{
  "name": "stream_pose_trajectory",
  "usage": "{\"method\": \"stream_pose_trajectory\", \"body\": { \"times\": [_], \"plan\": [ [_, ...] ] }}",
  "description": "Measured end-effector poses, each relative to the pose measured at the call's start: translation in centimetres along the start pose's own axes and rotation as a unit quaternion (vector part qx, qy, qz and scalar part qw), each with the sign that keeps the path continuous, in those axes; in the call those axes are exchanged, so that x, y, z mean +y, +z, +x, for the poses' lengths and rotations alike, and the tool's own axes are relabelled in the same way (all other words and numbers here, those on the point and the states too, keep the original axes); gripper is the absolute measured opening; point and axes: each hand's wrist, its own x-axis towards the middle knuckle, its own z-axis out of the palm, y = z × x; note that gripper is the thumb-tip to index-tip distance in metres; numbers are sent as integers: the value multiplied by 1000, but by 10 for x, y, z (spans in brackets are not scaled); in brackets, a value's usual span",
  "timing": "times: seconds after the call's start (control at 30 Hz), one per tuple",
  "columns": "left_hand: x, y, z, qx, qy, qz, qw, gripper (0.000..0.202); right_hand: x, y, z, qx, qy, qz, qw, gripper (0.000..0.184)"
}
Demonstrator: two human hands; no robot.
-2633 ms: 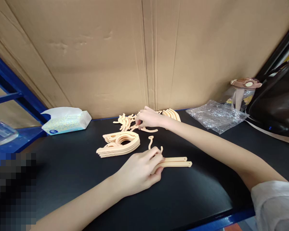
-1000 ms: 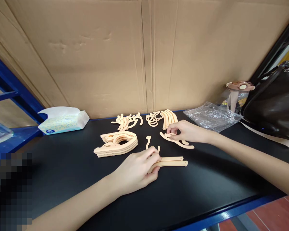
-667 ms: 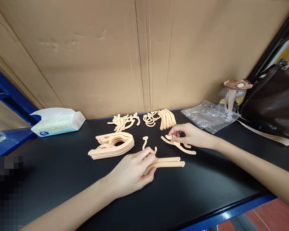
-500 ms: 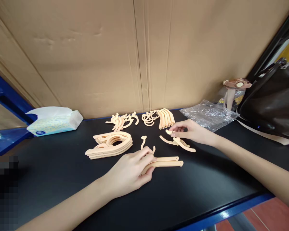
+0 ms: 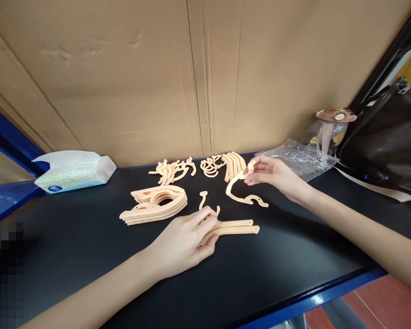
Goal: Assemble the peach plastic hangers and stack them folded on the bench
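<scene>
My left hand (image 5: 192, 237) is closed on two beige hanger arms (image 5: 239, 227), long flat strips with a small hole at each right end, low over the table. A small curved hook piece (image 5: 203, 199) lies just beyond its fingers, and the tip of another curved piece (image 5: 218, 211) sticks up beside them. My right hand (image 5: 265, 172) pinches a thin beige S-shaped hanger hook piece (image 5: 233, 187) by its upper end. Its lower end curls to the right near the table. To the left lies a stack of folded beige hangers (image 5: 154, 205).
Along the cardboard wall lie a pile of curved hooks (image 5: 171, 172), a smaller hook pile (image 5: 210, 167) and a row of hanger arms (image 5: 234, 165). A tissue pack (image 5: 75, 173) stands left. Clear plastic wrap (image 5: 294, 157), a bottle (image 5: 334, 130) and a dark bag (image 5: 383, 132) are right.
My right hand has risen slightly and turned the pinched piece, which now hangs down to the left. My left hand keeps its hold on the two arms.
</scene>
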Motion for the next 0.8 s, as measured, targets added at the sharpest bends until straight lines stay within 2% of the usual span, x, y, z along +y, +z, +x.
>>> {"method": "stream_pose_trajectory", "body": {
  "times": [0.2, 0.33, 0.5, 0.57, 0.67, 0.8],
  "plan": [
    [0, 0, 0, -5, -4, -3, 1000, 17, 9, -4, 4, -31, -29, -8, 999, 27],
    [-1, 0, 0, -7, -3, 0, 1000, 17, 9, -9, 6, -57, -43, -60, 996, 21],
    [-1, 1, 0, -5, -3, 1, 1000, 17, 5, -19, 6, -191, -12, -159, 969, 15],
    [0, 1, 0, -4, -3, 0, 1000, 17, 5, -23, 7, -223, 5, -189, 956, 15],
    [0, 1, 1, -3, -2, -1, 1000, 17, 5, -27, 9, -215, 1, -224, 951, 16],
    [-1, 2, 1, -1, -2, 0, 1000, 16, 1, -29, 10, -168, -15, -254, 952, 24]
  ]
}}
